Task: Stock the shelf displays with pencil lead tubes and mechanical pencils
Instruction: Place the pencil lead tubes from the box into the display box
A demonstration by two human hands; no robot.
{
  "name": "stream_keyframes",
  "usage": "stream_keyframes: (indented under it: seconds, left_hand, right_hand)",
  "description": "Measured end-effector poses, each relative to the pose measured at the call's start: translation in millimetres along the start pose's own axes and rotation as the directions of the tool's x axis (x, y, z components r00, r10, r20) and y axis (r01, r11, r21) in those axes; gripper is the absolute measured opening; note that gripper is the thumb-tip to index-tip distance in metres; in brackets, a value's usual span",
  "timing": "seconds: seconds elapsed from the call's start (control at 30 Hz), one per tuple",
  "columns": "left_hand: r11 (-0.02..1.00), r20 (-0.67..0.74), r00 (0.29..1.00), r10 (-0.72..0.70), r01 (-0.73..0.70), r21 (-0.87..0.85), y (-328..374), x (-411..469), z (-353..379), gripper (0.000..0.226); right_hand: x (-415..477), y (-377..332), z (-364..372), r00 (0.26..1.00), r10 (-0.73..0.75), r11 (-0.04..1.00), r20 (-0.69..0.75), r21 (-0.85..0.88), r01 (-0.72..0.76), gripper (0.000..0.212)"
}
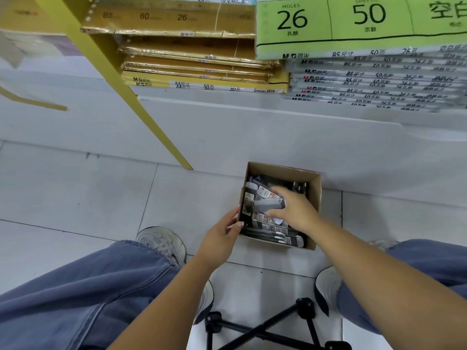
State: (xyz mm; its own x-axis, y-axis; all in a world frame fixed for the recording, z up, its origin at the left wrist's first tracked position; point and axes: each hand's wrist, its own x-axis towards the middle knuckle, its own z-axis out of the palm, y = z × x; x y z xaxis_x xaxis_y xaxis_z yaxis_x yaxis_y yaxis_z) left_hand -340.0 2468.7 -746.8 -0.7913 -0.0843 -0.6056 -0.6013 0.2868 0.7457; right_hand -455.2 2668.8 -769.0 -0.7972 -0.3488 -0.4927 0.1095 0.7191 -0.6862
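On the floor tiles, cardboard box [313, 198], left hand [222, 236] fingers gripping its rim, right hand [293, 210] fingers closed on a grey pack [267, 205].

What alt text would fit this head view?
A seated person's right hand grips a grey packet inside a small cardboard box of stationery on the floor, while the left hand steadies its edge. Stacked paper pads fill the shelf above.

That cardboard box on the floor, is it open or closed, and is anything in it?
Open: the cardboard box has no lid, and packaged stationery fills it.
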Motion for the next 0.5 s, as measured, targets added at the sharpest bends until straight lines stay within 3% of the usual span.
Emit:
stream_keyframes:
  seconds: [0.2, 0.5]
  left_hand:
    - [1.000, 0.017, 1.000, 0.008, -0.008, 0.020, -1.1, 2.3, 0.7, 0.041]
    - [1.000, 0.005, 1.000, -0.012, 0.012, -0.003, 2.9, 3.0, 0.3, 0.041]
  right_hand:
    - [0.1, -0.6, 3.8, 0.985, 0.063, 0.996, 0.158, -0.077, -0.051, 0.077]
    - [-6.0, -13.0, -19.2, 0.997, -0.047, 0.997, -0.062, -0.061, 0.044, 0.051]
